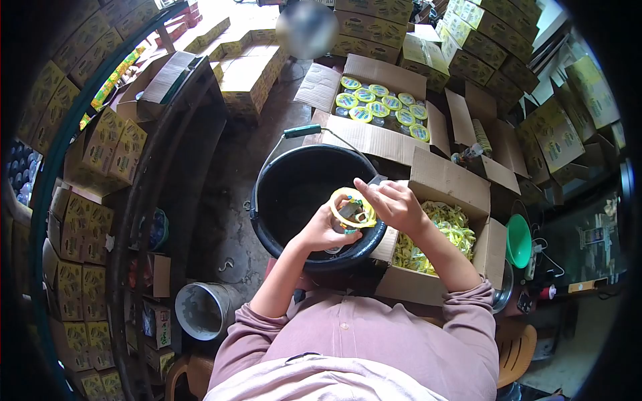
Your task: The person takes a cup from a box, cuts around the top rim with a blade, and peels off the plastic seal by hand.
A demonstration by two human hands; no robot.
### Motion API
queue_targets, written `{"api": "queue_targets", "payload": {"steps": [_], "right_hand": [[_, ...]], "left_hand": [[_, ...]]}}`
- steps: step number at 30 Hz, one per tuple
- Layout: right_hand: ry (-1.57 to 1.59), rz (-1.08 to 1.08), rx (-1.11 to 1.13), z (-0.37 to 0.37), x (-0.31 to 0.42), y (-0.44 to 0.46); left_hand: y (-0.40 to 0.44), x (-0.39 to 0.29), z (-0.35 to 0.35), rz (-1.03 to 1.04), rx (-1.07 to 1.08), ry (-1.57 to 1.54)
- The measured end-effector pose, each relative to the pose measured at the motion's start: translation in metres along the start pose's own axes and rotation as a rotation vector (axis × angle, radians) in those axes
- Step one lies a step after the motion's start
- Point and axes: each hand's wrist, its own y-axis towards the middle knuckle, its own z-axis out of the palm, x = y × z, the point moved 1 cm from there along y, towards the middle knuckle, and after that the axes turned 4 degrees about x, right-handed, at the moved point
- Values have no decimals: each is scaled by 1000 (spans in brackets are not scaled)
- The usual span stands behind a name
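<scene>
Over a large black bucket point(294, 170), my left hand point(323, 227) grips a small cup with a yellow rim point(353, 207). The cup's mouth faces me, and a few small things show inside it, too small to make out. My right hand point(394, 204) is beside the cup's right edge, its fingers bent together around a small dark flat object point(378, 180). Just right of the bucket, an open carton point(421, 267) holds a heap of yellow-green wrappers point(445, 234). The bucket's handle point(302, 131) rests raised at the back.
Behind the bucket, an open carton point(381, 144) holds several yellow-lidded cups point(374, 107). A green bowl point(518, 240) is at the right. A grey pail point(204, 311) stands at lower left, near a dark rack point(164, 134). Stacked printed boxes point(103, 150) line both sides.
</scene>
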Motion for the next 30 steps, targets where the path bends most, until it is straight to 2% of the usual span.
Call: {"api": "queue_targets", "payload": {"steps": [3,7,8,12,17,18,21,22,25,30], "right_hand": [[-16,-36,-34,-2,0,1],[44,-54,-80,-4,0,4],[75,-53,-82,-6,1,4],[165,-37,-132,0,7,8],[176,-34,-65,-4,4,14],[199,-7,-65,-3,3,15],[188,11,-129,-4,-5,19],[151,31,-97,-8,-9,20],[31,157,-50,-9,-19,16],[181,417,36,-23,-21,16]], "left_hand": [[-1,4,-4,-26,60,-46],[-8,0,-6,-183,125,-282],[-6,1,-7,-189,206,-354],[-5,5,-6,-176,430,-285],[-5,5,-10,-174,367,-421],[-2,7,-13,-150,402,-349],[-4,6,-12,-154,327,-495],[-5,14,-16,-172,324,-454],[-3,2,-12,-85,263,-482],[-1,2,-8,-69,207,-458]]}}
